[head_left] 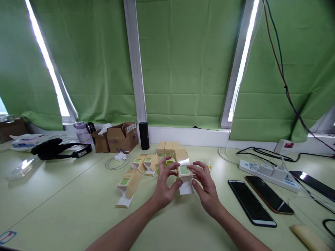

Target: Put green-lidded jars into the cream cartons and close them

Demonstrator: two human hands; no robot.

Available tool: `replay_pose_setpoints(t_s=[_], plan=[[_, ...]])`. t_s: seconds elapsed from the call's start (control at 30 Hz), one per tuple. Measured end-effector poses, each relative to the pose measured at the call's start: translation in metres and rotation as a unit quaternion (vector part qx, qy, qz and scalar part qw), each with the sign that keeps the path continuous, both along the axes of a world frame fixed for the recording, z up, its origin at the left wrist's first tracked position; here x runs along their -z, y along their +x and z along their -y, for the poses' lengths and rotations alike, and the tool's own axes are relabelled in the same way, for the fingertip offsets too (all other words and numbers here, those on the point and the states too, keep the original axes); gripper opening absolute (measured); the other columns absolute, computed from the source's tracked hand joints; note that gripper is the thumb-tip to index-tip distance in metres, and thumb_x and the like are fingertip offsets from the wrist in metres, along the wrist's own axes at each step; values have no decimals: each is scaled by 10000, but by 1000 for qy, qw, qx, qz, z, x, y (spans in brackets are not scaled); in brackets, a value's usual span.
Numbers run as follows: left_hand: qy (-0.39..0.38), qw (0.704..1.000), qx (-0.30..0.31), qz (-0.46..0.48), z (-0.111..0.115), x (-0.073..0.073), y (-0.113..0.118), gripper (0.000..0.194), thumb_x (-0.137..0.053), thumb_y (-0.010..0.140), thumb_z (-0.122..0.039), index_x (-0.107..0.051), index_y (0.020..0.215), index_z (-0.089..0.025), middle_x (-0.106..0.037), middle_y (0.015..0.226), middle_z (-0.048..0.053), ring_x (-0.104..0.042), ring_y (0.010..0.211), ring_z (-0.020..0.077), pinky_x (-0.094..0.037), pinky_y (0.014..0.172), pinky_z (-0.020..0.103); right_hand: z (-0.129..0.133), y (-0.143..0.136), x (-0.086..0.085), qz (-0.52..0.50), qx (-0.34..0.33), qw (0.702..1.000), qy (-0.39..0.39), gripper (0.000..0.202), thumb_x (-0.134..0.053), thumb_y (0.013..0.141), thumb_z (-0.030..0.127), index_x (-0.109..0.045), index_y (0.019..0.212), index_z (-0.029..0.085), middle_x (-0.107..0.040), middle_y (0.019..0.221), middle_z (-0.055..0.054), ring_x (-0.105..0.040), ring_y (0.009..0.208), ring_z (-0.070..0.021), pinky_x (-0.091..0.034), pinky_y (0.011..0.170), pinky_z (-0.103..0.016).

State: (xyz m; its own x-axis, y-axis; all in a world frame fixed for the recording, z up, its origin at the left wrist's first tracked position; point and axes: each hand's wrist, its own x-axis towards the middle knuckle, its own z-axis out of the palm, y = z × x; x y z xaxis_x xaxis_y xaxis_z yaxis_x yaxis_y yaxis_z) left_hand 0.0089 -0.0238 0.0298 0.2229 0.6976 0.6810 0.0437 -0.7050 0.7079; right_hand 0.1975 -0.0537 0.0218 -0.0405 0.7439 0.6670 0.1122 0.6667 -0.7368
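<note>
Between my two hands a small tan cardboard box stands with its end flaps folded out, white on the inside. A pale green square fills its opening. The fingers and thumb of my left hand grip its left side. On the opposite side, the fingers of my right hand press against it. To the left lie more opened boxes of the same kind: one nearer me and two behind it. Yellow-green items show partly behind my left fingers. Small clear cups sit beyond my right hand.
Several closed tan boxes stand at the back beside a black cylinder and a brown carton. A white charger with cable lies left. On the right are phones and a power strip with tangled cables.
</note>
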Motion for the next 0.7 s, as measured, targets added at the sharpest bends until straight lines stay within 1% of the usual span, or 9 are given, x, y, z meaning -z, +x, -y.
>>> replay_pose_setpoints(t_s=[0.1, 0.23, 0.37, 0.47, 0.6, 0.7], plan=[[3, 1000, -4, -1, 0, 0, 1, 433, -705, 888, -240, -589, 1301, -302, -274, 1533, 105, -531, 1301, 324, -577, 979, 466, 0, 0, 0, 6, 2, 1000, 8, 340, -515, 1023, 353, -626, 1344, 351, -401, 1401, -100, -530, 1311, -290, -594, 997, -440], [-2, 1000, -10, 0, 0, 0, 2, 449, -706, 882, -212, -584, 1303, -310, -308, 1490, 101, -598, 1198, 276, -581, 974, 461, 0, 0, 0, 8, 3, 1000, 11, 347, -510, 1026, 343, -618, 1356, 354, -404, 1402, -103, -548, 1291, -288, -608, 981, -448], [-8, 1000, -6, 17, -1, -1, 4, 417, -702, 903, -249, -595, 1302, -306, -373, 1387, 91, -627, 1134, 247, -594, 954, 432, 1, -1, 0, 7, 1, 1000, 9, 354, -523, 1024, 337, -617, 1365, 350, -411, 1399, -108, -572, 1264, -285, -608, 984, -452], [-16, 999, 0, 31, -3, 0, 5, 398, -693, 922, -277, -600, 1308, -300, -387, 1337, 82, -645, 1101, 230, -596, 953, 411, 1, -2, 0, 12, 0, 1000, 2, 358, -544, 1017, 340, -621, 1366, 345, -404, 1407, -109, -590, 1236, -280, -603, 992, -455], [-27, 999, 10, 41, -5, 4, 6, 374, -670, 949, -304, -606, 1318, -293, -390, 1320, 76, -663, 1061, 206, -599, 952, 394, 2, -2, 0, 15, -6, 1000, -12, 367, -567, 1010, 347, -613, 1374, 346, -390, 1425, -106, -609, 1206, -264, -596, 999, -444], [-36, 998, 13, 41, -7, 6, 6, 373, -672, 950, -308, -614, 1318, -289, -395, 1321, 77, -668, 1057, 204, -599, 962, 398, 1, -2, 0, 11, -12, 1000, -20, 365, -576, 1010, 358, -610, 1373, 347, -388, 1428, -104, -632, 1147, -238, -600, 977, -422]])
